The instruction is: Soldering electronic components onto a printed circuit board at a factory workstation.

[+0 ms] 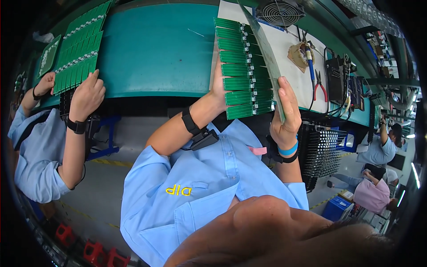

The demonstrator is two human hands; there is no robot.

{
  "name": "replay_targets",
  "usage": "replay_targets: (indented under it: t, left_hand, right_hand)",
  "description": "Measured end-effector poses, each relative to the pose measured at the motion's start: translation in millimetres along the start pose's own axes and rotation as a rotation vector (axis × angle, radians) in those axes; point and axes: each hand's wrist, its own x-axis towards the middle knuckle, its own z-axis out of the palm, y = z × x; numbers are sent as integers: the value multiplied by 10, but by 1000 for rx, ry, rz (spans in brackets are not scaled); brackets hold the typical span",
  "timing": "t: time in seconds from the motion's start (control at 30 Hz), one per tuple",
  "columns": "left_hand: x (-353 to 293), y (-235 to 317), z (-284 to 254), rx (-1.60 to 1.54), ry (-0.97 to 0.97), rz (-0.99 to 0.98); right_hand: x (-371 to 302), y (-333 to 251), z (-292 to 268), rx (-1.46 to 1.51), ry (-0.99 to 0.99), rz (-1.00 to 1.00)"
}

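Upright in front of me is a green circuit board panel [235, 70], split into narrow strips, with a row of small white and metal parts down its middle. My left hand [218, 84] grips its left edge; the fingers are mostly hidden behind it. Against the panel's right side leans a thin grey-green sheet [265, 46], seen nearly edge-on. My right hand [287, 107] holds that sheet near its lower end, fingers extended along its outer face. How the sheet and panel meet is partly hidden.
A teal mat [151, 49] covers the bench. To the right lie a blue-handled soldering iron [309, 58], red-handled pliers [319, 86] and a fan [279, 14]. At left, a co-worker's hands [86, 95] hold another green panel [80, 55]. A pin rack [327, 153] stands below the bench.
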Motion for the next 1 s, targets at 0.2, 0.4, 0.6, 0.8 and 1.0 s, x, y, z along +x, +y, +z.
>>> replay_targets:
  t: [0.2, 0.4, 0.6, 0.8, 1.0]
  left_hand:
    - [64, -67, 117, 113, 109, 69]
    - [88, -78, 162, 161, 119, 64]
    - [78, -65, 113, 195, 123, 64]
    - [56, -56, 91, 175, 115, 49]
    - [57, -76, 30, 166, 78, 22]
  right_hand:
    - [53, -99, 2, -109, -132, -13]
    - [64, -198, 7, -128, -194, 7]
    - [75, -193, -8, -127, -254, 4]
    - [83, -215, -2, -138, -289, -22]
    - [71, -248, -31, -166, -351, 2]
